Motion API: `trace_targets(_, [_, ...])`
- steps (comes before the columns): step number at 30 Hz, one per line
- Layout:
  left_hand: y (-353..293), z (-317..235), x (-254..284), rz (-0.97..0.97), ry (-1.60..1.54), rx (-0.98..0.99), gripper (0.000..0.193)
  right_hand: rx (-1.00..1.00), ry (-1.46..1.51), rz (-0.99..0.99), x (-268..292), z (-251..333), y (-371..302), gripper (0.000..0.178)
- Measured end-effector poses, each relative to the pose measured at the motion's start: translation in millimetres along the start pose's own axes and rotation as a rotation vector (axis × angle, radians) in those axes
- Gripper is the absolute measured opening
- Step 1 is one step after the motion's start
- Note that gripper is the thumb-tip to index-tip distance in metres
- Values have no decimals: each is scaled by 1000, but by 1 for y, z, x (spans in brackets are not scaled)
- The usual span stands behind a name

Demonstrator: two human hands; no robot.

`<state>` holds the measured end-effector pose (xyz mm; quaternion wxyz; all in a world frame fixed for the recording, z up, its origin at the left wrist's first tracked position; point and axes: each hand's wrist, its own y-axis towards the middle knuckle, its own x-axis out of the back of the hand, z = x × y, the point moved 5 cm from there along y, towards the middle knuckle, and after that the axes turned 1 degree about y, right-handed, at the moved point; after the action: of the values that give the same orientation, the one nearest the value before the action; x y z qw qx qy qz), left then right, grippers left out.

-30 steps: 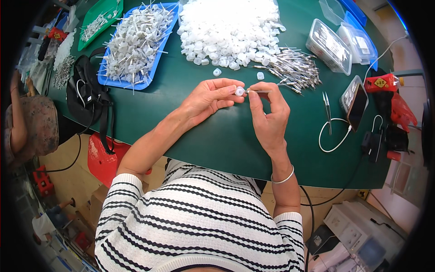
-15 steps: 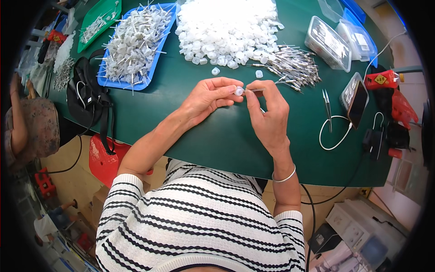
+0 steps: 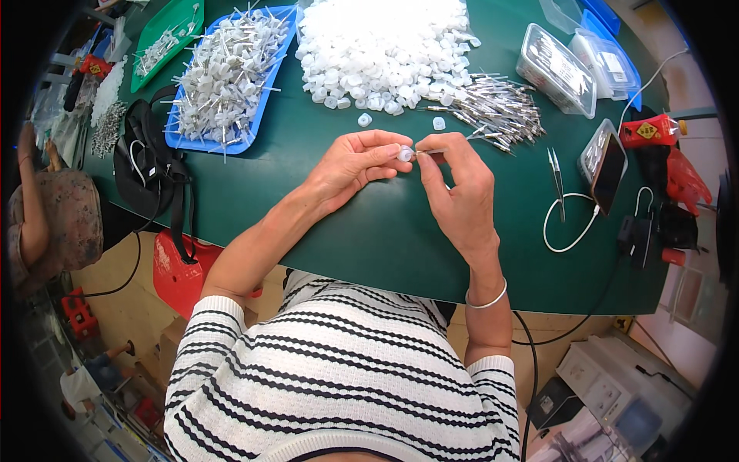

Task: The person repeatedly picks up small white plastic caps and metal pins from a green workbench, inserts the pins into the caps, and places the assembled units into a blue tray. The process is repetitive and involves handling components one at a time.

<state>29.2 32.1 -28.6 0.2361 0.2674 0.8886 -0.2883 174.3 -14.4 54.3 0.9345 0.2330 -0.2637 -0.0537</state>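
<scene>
My left hand (image 3: 360, 165) pinches a small translucent white plastic cap (image 3: 405, 154) between thumb and fingertips. Right beside it, my right hand (image 3: 460, 185) grips a thin metal pin, mostly hidden by the fingers, with its end at the cap. Whether the pin is inside the cap cannot be made out. Beyond the hands lies a big heap of white caps (image 3: 377, 65), and a pile of thin metal pins (image 3: 504, 115) adjoins its right side. Two loose caps, one on the left (image 3: 364, 120) and one on the right (image 3: 439, 123), rest between my hands and the heap.
A blue tray (image 3: 178, 143) full of caps with pins stands left, a green tray (image 3: 142, 77) behind it. Tweezers (image 3: 556, 185), a white cable (image 3: 548, 231), a phone (image 3: 609, 175) and clear plastic boxes (image 3: 558, 73) are at right. A black bag (image 3: 142, 169) lies left; another person (image 3: 54, 215) sits beyond.
My right hand and wrist have shifted very slightly, with the fingers still at the cap. My left hand keeps its hold in nearly the same place.
</scene>
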Motion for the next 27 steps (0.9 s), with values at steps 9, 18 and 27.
trace_targets(9, [0,0,0,6,-10,3,25,-22,38,-29,-1,-2,-1,10])
trace_targets(18, [0,0,1,4,-19,-1,25,-29,42,-12,-1,-3,-2,11])
trace_targets(27, [-1,1,1,-3,-31,-5,25,-94,75,-22,-1,-5,-3,9])
